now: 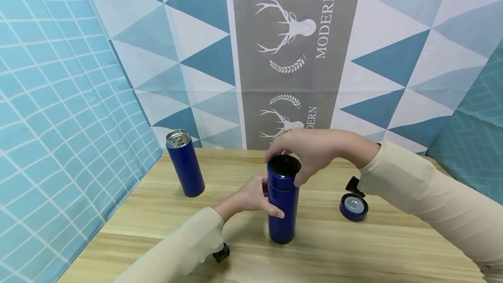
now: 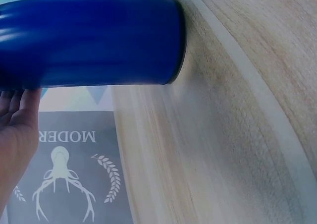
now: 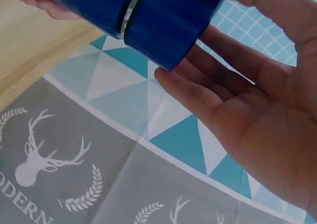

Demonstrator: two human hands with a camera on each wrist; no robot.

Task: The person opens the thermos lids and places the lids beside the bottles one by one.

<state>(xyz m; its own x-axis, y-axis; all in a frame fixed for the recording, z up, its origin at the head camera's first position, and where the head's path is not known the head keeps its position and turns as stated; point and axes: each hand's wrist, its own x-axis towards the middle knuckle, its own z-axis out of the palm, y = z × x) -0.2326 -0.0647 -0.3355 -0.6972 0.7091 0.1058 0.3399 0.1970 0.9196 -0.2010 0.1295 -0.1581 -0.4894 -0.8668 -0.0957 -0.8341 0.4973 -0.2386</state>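
Note:
A dark blue thermos bottle (image 1: 284, 215) stands upright on the table in the head view. My left hand (image 1: 255, 196) grips its body, thumb across the front. At the top, my right hand (image 1: 312, 148) holds the blue lid (image 1: 278, 181) with thumb and fingers around its rim. In the right wrist view a thin silver ring (image 3: 132, 10) shows in the gap between the lid and the body. The left wrist view shows the lower body (image 2: 109, 40) lying across the frame, with my left fingers (image 2: 29, 102) against its side.
A second blue bottle (image 1: 185, 165), lidless with a steel rim, stands at the back left. A blue lid (image 1: 353, 208) lies underside up on the right, beside a black piece (image 1: 353, 185). Another black piece (image 1: 222, 253) sits by my left sleeve. A patterned cloth (image 1: 196, 56) hangs behind the table.

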